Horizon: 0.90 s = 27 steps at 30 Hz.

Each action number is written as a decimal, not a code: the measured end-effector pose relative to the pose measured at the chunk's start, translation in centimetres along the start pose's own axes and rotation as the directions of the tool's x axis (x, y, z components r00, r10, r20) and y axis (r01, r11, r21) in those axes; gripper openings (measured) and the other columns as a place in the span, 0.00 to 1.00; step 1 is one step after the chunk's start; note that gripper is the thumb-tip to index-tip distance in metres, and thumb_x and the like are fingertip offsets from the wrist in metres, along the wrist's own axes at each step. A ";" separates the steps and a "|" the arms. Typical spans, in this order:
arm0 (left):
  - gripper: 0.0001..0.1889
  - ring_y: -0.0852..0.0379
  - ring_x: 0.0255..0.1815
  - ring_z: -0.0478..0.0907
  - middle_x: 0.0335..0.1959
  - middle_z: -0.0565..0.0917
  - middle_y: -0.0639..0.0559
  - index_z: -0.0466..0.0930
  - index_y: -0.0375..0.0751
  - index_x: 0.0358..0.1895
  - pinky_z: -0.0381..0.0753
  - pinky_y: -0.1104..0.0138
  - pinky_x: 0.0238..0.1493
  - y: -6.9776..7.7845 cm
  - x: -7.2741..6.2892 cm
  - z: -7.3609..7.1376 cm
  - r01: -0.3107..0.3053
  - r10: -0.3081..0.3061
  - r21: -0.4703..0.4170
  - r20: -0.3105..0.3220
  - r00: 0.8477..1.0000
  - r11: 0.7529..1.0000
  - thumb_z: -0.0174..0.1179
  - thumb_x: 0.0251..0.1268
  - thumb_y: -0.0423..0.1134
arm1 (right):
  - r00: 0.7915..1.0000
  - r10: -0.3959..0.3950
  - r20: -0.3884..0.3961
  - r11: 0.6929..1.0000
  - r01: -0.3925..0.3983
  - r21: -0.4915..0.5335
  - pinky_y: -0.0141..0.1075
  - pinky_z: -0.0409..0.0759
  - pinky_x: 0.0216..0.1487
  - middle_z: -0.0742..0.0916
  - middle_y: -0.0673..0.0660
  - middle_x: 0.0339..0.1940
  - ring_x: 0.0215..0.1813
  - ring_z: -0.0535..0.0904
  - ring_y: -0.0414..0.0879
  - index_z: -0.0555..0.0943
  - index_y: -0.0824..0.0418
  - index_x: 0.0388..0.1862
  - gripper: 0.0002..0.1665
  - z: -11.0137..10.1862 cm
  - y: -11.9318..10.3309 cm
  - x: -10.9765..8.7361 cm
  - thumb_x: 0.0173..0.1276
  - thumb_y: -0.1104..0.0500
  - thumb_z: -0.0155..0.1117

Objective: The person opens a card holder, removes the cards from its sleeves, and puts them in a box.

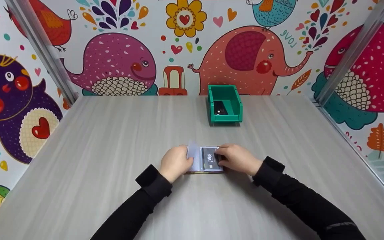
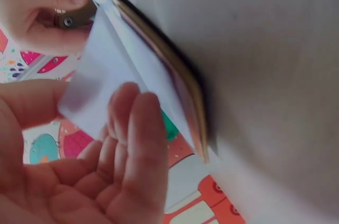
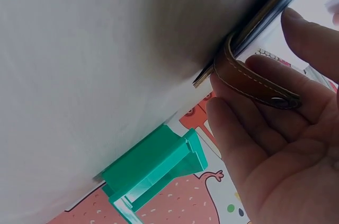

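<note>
On the bench (image 1: 118,133), the part-curled left hand (image 1: 176,163) pinches a clear sleeve (image 1: 196,160); the right hand (image 1: 239,158) grips the card holder (image 1: 208,172). Page-turning seems the step; next calls for steadying the holder.

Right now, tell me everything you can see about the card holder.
The card holder is open, pages up, low over or on the grey tabletop. It has brown-edged covers, translucent plastic-looking sleeves and a stitched, leather-look brown strap with a metal-looking snap. A dark card marked Vip shows on the right side. The left hand holds a raised sleeve; the right hand grips the right edge, touching the strap.
</note>
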<state>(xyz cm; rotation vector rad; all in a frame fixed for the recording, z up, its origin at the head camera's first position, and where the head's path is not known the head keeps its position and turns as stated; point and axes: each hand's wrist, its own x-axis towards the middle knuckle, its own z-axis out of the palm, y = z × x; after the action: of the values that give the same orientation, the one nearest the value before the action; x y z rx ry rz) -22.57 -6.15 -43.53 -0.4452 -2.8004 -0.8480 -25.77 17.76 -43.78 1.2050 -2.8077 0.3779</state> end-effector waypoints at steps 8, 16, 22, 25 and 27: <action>0.19 0.57 0.18 0.63 0.15 0.66 0.56 0.64 0.45 0.15 0.64 0.64 0.21 -1.0 0.4 -0.3 0.061 -0.060 -0.016 0.058 0.996 0.998 0.62 0.59 0.35 | 1.000 0.008 0.005 1.000 -0.008 -0.002 0.46 0.80 0.52 0.86 0.63 0.47 0.49 0.83 0.54 0.84 0.70 0.50 0.20 0.1 0.0 -0.1 0.60 0.64 0.74; 0.22 0.57 0.18 0.63 0.15 0.68 0.55 0.61 0.47 0.13 0.63 0.65 0.20 -1.0 0.3 -0.4 0.084 -0.085 0.014 0.065 0.994 0.996 0.62 0.61 0.35 | 1.000 0.006 0.012 1.000 -0.006 -0.006 0.46 0.80 0.51 0.86 0.63 0.46 0.49 0.83 0.54 0.84 0.69 0.49 0.18 0.1 -0.2 0.1 0.61 0.64 0.73; 0.17 0.54 0.19 0.64 0.17 0.71 0.51 0.69 0.42 0.15 0.69 0.60 0.22 -0.9 0.2 -0.3 0.102 -0.106 0.083 0.054 0.993 0.991 0.62 0.60 0.34 | 1.000 -0.008 -0.002 1.000 0.008 -0.022 0.45 0.81 0.50 0.87 0.62 0.46 0.49 0.83 0.53 0.84 0.68 0.48 0.17 0.1 -0.1 0.1 0.60 0.64 0.73; 0.14 0.54 0.20 0.65 0.18 0.73 0.49 0.73 0.39 0.17 0.72 0.58 0.23 -0.8 0.2 -0.2 0.114 -0.121 0.113 0.064 0.991 0.987 0.61 0.60 0.34 | 1.000 -0.008 -0.002 1.000 0.008 -0.030 0.45 0.81 0.51 0.87 0.62 0.46 0.49 0.83 0.53 0.84 0.68 0.48 0.17 0.1 -0.2 0.1 0.61 0.64 0.73; 0.12 0.54 0.20 0.65 0.19 0.75 0.48 0.75 0.37 0.18 0.73 0.58 0.24 -0.8 0.3 -0.2 0.119 -0.129 0.129 0.074 0.989 0.985 0.61 0.60 0.33 | 1.000 -0.005 0.002 0.999 0.005 -0.032 0.45 0.81 0.50 0.87 0.62 0.46 0.49 0.83 0.53 0.84 0.68 0.48 0.16 0.1 -0.2 0.1 0.61 0.64 0.73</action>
<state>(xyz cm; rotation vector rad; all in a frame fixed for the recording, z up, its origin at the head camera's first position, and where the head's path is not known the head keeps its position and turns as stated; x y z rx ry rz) -23.10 -6.84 -43.76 -0.2953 -2.9616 -0.6877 -25.68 17.53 -43.85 1.2065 -2.8005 0.3302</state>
